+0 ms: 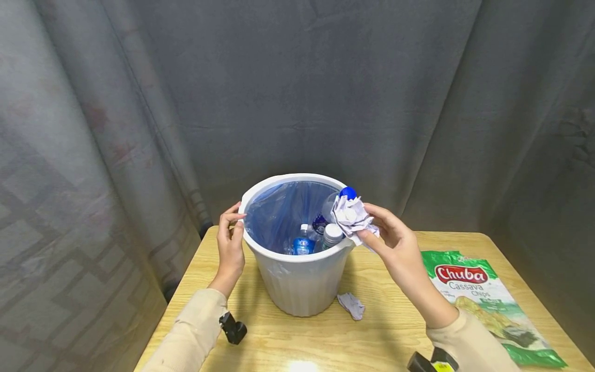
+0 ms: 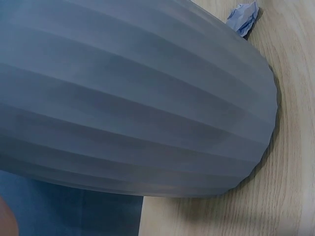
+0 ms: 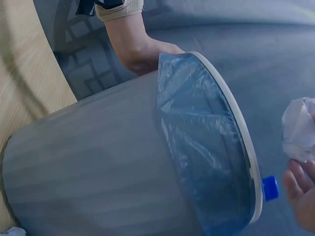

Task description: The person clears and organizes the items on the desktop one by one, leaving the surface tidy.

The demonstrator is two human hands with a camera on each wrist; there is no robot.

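Observation:
A white ribbed waste bin (image 1: 302, 284) with a blue liner stands on the wooden table (image 1: 395, 330). Inside it lie several plastic bottles (image 1: 304, 243), one with a blue cap (image 1: 348, 192) at the rim. My left hand (image 1: 231, 232) grips the bin's left rim, also seen as the left hand (image 3: 142, 51) in the right wrist view. My right hand (image 1: 378, 227) pinches a crumpled white paper ball (image 1: 350, 214) over the bin's right rim; the paper ball (image 3: 299, 129) shows at the right edge. The left wrist view shows mostly the bin wall (image 2: 138, 103).
A second small crumpled paper (image 1: 351, 305) lies on the table by the bin's base, also visible as the paper scrap (image 2: 244, 17). A green Chuba cassava chips bag (image 1: 483, 299) lies at the right. Grey curtains hang behind and to the left.

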